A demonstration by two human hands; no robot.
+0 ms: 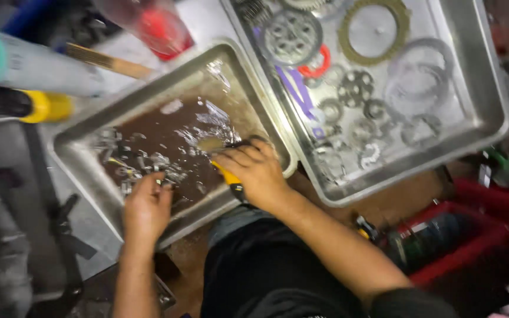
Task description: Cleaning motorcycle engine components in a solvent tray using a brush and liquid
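A metal tray holds dark brown liquid with several small metal parts lying in it. My left hand reaches into the near side of this tray, fingers closed around small parts at the liquid's edge. My right hand grips a yellow-and-black handled brush, whose head dips into the liquid. The frame is blurred, so the parts under my left fingers are hard to make out.
A second metal tray to the right holds gears, rings, clutch discs and a red ring. A red crate sits at the lower right. A grey tube, a yellow-and-black tool and a red-capped bottle lie at the upper left.
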